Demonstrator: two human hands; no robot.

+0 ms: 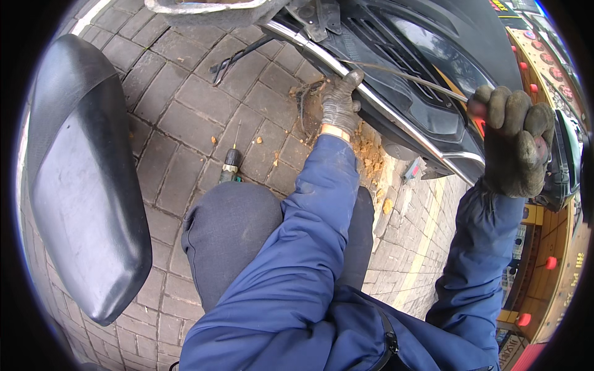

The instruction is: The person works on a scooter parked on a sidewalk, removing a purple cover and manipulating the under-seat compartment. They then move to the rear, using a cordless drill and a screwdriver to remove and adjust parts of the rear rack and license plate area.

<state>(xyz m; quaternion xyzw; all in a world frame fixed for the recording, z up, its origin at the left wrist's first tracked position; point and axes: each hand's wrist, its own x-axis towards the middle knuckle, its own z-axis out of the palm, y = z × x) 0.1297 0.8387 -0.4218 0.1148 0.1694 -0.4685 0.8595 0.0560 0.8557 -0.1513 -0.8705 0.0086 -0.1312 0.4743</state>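
Observation:
A dark scooter body fills the upper right, with a chrome side rail along its lower edge. My left hand, in a dirty grey glove, is closed at this rail, its thumb on the near side and most fingers hidden beneath. My right hand, in a dark worn glove, is raised at the right with its fingers curled round the end of a long thin metal rod. The rod runs leftward across the scooter's side panel, its far tip close to the rail above my left hand.
A black scooter seat lies at the left on the brick paving. A power drill with a long bit rests beside my knee. Brown dirt clumps lie under the scooter, near its stand. A shopfront stands far right.

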